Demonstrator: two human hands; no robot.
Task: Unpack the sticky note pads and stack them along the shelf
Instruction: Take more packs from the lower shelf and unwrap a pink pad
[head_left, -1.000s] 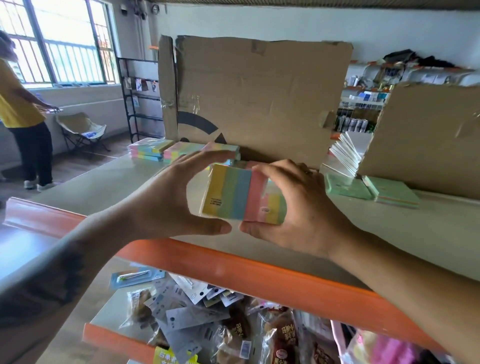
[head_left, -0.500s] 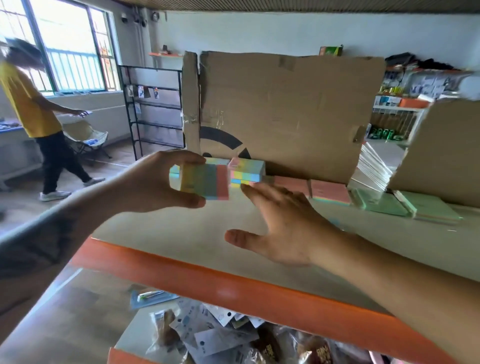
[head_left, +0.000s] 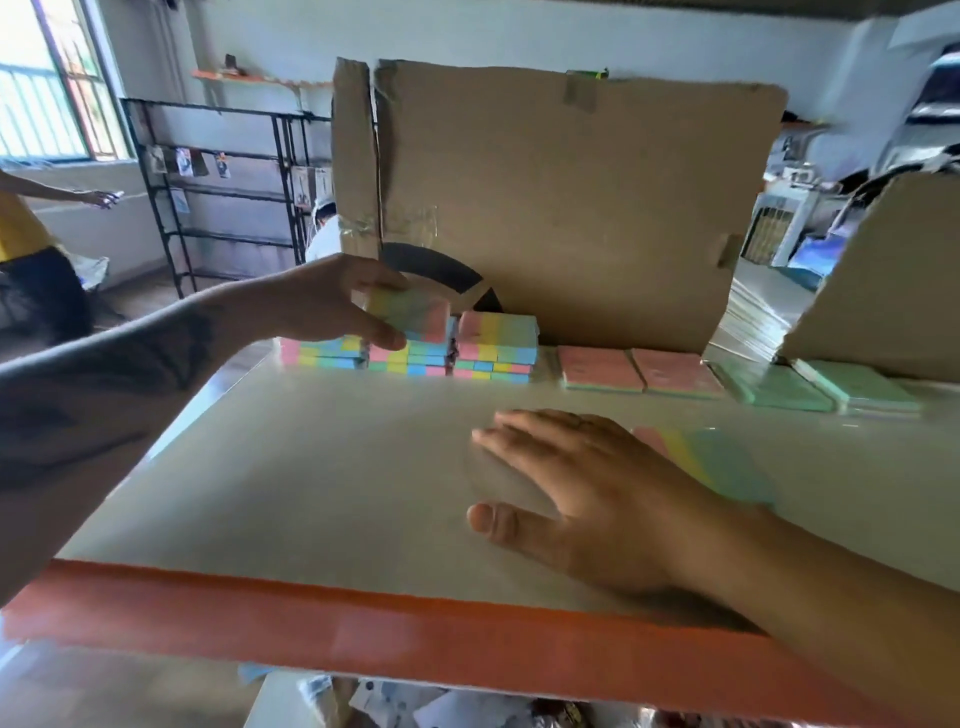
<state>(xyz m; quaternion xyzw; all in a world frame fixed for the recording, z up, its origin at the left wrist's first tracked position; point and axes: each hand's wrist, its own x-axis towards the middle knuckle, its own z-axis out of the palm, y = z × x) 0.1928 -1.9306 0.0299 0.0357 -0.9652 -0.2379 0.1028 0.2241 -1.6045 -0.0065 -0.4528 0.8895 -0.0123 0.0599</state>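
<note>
Thumb and fingers of the left hand (head_left: 337, 299) pinch a rainbow-striped sticky note pad (head_left: 415, 314) atop the middle stack (head_left: 410, 358) at the shelf's (head_left: 311, 467) far edge, against a cardboard sheet (head_left: 571, 208); the right hand (head_left: 587, 488) lies flat, fingers spread, beside another pad (head_left: 722, 462).

nothing here that i can read; the cardboard (head_left: 571, 208) in front of me shows only a black curved mark.
</note>
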